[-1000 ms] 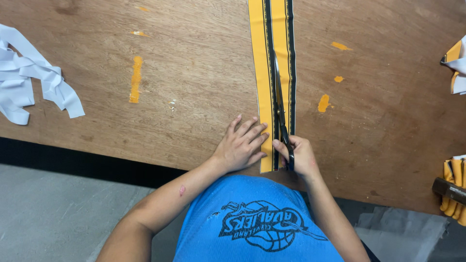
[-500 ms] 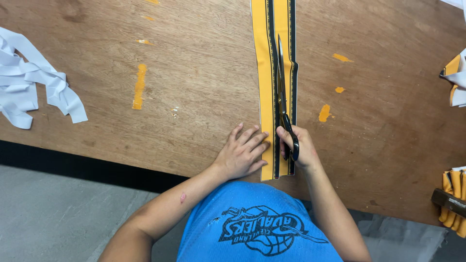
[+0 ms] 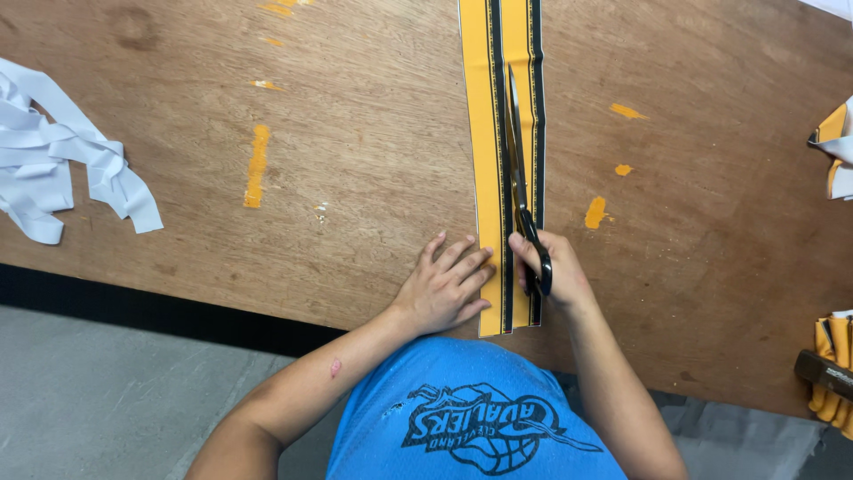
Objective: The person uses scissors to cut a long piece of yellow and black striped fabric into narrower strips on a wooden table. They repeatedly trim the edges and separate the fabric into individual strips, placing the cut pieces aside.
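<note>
A long yellow fabric strip with black stripes [image 3: 484, 107] runs from the table's near edge away to the top of the view. My right hand [image 3: 555, 271] grips black-handled scissors [image 3: 517, 169], whose long blades lie along the middle of the strip, pointing away from me. My left hand [image 3: 444, 284] lies flat with fingers spread on the wooden table [image 3: 355, 160], its fingertips pressing the strip's left edge next to the scissor handles.
A heap of white fabric strips [image 3: 53, 164] lies at the table's left end. Yellow and white fabric pieces [image 3: 835, 147] sit at the right edge, and more yellow fabric with a dark tool handle [image 3: 826, 378] at the lower right. Small yellow scraps [image 3: 595, 212] dot the wood.
The scissors have slid forward along the strip, away from me, with my right hand following. My left hand stays pressed beside the strip.
</note>
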